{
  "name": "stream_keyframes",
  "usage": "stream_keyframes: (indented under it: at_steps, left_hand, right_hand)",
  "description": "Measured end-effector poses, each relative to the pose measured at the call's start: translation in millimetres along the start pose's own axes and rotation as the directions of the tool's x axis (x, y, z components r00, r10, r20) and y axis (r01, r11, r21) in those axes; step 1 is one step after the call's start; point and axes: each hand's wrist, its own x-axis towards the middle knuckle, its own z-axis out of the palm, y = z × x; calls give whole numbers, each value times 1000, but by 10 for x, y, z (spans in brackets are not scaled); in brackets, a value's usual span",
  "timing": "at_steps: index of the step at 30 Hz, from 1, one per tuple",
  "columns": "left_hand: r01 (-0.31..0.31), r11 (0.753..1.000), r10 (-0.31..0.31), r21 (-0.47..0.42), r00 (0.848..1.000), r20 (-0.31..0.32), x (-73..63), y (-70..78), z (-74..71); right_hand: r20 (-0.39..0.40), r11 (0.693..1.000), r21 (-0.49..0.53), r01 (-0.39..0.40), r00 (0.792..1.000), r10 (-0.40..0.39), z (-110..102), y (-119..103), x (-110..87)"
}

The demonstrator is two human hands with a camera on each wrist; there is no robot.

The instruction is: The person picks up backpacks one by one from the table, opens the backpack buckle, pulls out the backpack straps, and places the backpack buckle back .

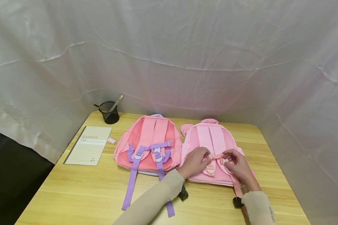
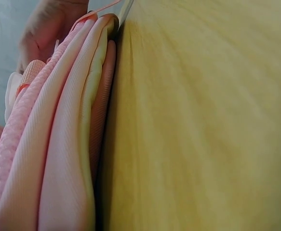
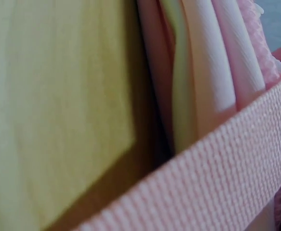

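Pink mesh-backed fabric backpack (image 1: 214, 143) on yellowish wood-grain worktop (image 1: 211, 207); L grip (image 1: 195, 161) & R grip (image 1: 238, 164), near-closed, pinch its narrow coral webbing strap (image 1: 217, 156): prob. light, limp, best held nr. its 2 ends.

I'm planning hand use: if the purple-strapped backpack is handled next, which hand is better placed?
Probably the left hand: it is nearer the purple-strapped backpack, whereas the right hand would likely have to pass the left. Both hands are at the orange strap, so neither looks free.

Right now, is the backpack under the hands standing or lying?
Lying: the backpack rests on the table, its mesh back and straps facing upward.
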Motion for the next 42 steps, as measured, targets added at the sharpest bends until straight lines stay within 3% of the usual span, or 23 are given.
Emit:
stream_keyframes:
  at_steps: [8,14,19,25,32,37,42]
  left_hand:
    - [12,1000,-13,11,1000,12,-6,2,-4]
    - [2,1000,-2,26,1000,2,-12,-17,-7]
    - [-16,1000,16,-19,1000,-4,-11,-38,-18]
    - [-6,995,6,-100,1000,-2,-22,-44,-14]
    - [-6,990,3,-143,1000,-20,-19,-37,-27]
    - [-13,989,8,-148,999,-37,-24,-52,-19]
    - [-17,987,11,-160,999,-36,-30,-59,-8]
  right_hand:
    - [-70,991,-130,-19,997,10,-14,-136,0]
    - [36,991,-137,-13,999,18,-12,-269,49]
    - [137,963,-262,62,990,-27,25,-270,119]
    - [136,936,-342,86,990,-42,69,-229,162]
    - [145,936,-342,86,989,-38,56,-193,207]
    - [154,922,-359,146,983,-95,61,-184,221]
    - [195,900,-367,236,965,-173,82,-185,238]
